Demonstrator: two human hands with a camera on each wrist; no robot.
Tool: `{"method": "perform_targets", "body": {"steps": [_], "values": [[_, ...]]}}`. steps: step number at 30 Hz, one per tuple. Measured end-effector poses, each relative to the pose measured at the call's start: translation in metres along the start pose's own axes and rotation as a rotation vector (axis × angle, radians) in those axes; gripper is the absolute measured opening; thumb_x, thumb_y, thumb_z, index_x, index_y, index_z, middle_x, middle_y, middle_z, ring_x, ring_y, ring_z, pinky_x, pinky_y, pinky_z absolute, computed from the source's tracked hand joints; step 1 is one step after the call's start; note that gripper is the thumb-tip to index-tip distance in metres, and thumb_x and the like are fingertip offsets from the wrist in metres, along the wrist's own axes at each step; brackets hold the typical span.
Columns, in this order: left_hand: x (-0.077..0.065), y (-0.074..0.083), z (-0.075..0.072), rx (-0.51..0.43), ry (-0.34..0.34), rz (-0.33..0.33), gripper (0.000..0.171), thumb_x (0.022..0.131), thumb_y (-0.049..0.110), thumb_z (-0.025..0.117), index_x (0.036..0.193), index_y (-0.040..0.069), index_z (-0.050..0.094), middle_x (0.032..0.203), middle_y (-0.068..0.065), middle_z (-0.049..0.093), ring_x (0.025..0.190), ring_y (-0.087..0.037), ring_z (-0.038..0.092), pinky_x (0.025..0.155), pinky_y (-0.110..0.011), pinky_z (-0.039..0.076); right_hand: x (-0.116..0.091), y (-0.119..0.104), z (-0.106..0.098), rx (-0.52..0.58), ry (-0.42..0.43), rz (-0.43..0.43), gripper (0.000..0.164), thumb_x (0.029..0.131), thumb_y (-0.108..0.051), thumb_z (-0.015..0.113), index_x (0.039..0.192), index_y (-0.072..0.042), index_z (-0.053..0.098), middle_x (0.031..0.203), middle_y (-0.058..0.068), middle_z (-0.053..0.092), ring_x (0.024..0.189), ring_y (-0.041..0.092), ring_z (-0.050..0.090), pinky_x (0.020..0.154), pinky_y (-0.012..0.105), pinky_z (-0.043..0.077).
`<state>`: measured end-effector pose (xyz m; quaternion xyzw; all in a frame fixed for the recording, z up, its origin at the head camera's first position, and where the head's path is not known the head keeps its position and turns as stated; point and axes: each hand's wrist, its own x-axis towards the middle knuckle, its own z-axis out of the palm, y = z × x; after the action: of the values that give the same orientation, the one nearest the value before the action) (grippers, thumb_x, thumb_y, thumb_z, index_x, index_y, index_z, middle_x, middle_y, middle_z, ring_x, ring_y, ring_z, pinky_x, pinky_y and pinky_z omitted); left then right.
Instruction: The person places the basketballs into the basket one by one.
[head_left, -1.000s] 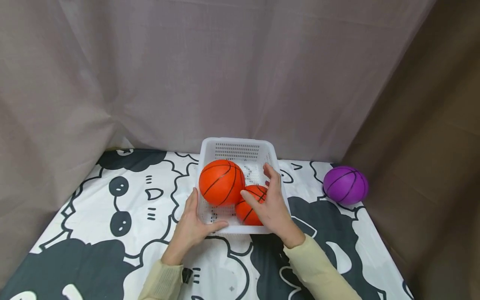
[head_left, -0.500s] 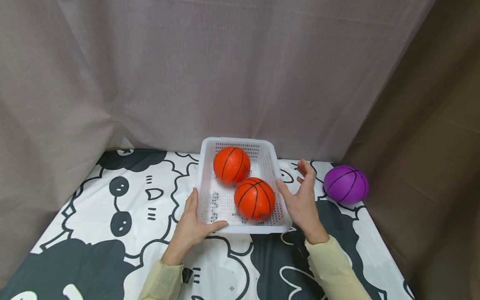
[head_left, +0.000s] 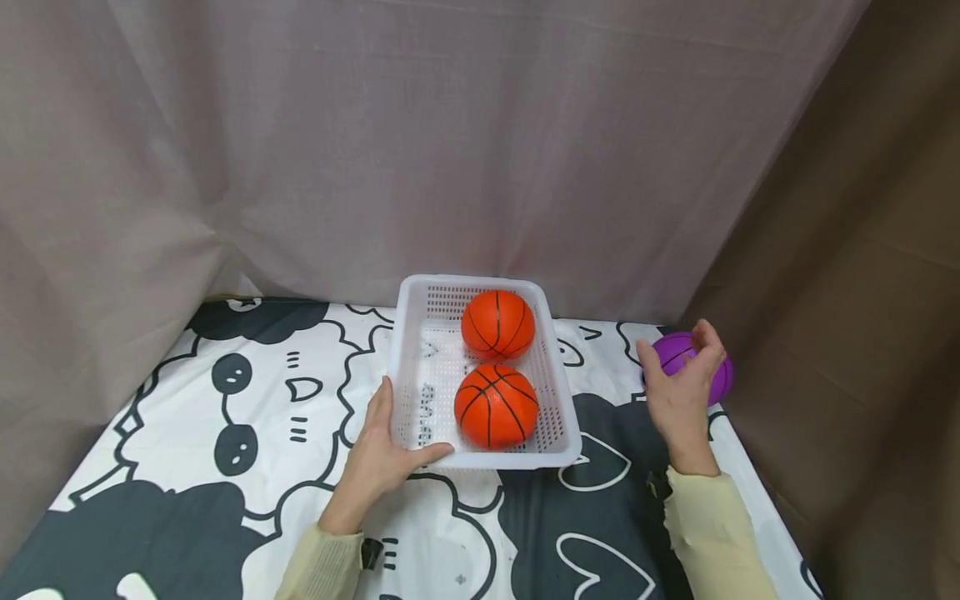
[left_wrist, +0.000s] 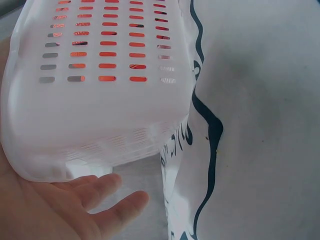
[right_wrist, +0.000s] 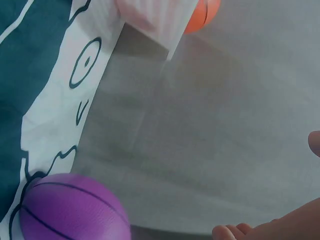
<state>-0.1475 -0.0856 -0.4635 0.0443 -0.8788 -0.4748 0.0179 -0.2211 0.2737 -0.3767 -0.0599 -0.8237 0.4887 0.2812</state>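
A white perforated plastic basket (head_left: 573, 446) holds two orange toy basketballs, the far ball (head_left: 498, 325) and the near ball (head_left: 497, 407). My left hand (head_left: 378, 462) rests against the basket's near left corner, its thumb along the near rim and fingers along the left side. In the left wrist view, those fingers (left_wrist: 117, 210) extend beside the basket wall, loosely spread. My right hand (head_left: 681, 400) is over a purple toy basketball (head_left: 722, 382) at the right, thumb and fingers spread apart. The right wrist view shows the purple ball apart from the visible fingertips; contact elsewhere cannot be told.
A white cloth with dark grey cartoon shapes (head_left: 157, 533) covers the table. Grey-brown curtain (head_left: 480, 150) hangs right behind the basket, and a darker curtain (head_left: 862, 375) borders the right side. The purple ball sits close to the table's right edge.
My right hand has moved from over the orange balls in the basket to the purple ball on the right. Both orange balls have rolled inside the basket. My left hand has stayed at the corner.
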Motion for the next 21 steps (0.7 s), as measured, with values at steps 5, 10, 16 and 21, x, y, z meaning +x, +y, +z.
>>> {"method": "perform_targets", "body": {"steps": [5, 10, 16, 21], "values": [[0.0, 0.002, -0.001, -0.003, -0.001, -0.005, 0.14, 0.055, 0.068, 0.083, 0.157, 0.014, 0.004, 0.161, -0.008, 0.012, 0.126, -0.032, 0.042, 0.104, -0.054, 0.037, 0.007, 0.01, -0.006, -0.035, 0.055, 0.029, 0.078, 0.088, -0.034, 0.069, 0.148, -0.018, 0.021, 0.147, 0.009, 0.025, 0.137, 0.023, 0.027, 0.114, 0.035, 0.023], [-0.001, 0.003, -0.001, -0.008, 0.001, -0.004, 0.139, 0.056, 0.067, 0.084, 0.157, 0.014, 0.004, 0.161, -0.007, 0.012, 0.127, -0.033, 0.042, 0.104, -0.054, 0.037, 0.014, 0.023, -0.01, -0.063, 0.082, 0.08, 0.08, 0.087, -0.038, 0.068, 0.148, -0.019, 0.02, 0.148, 0.008, 0.021, 0.138, 0.026, 0.027, 0.115, 0.036, 0.023], [0.0, 0.002, 0.0, 0.001, 0.001, -0.007, 0.14, 0.055, 0.069, 0.082, 0.158, 0.014, 0.004, 0.162, -0.007, 0.011, 0.127, -0.032, 0.042, 0.104, -0.054, 0.037, 0.024, 0.04, -0.019, -0.081, 0.097, 0.165, 0.084, 0.087, -0.043, 0.068, 0.15, -0.022, 0.016, 0.149, 0.007, 0.015, 0.141, 0.027, 0.021, 0.116, 0.037, 0.018], [0.0, 0.001, 0.0, -0.002, 0.003, -0.011, 0.138, 0.058, 0.065, 0.084, 0.158, 0.015, 0.003, 0.162, -0.006, 0.01, 0.126, -0.031, 0.042, 0.103, -0.054, 0.037, 0.034, 0.056, -0.023, -0.127, 0.105, 0.226, 0.089, 0.085, -0.049, 0.067, 0.15, -0.021, 0.014, 0.149, 0.009, 0.012, 0.141, 0.027, 0.014, 0.117, 0.04, 0.015]]}}
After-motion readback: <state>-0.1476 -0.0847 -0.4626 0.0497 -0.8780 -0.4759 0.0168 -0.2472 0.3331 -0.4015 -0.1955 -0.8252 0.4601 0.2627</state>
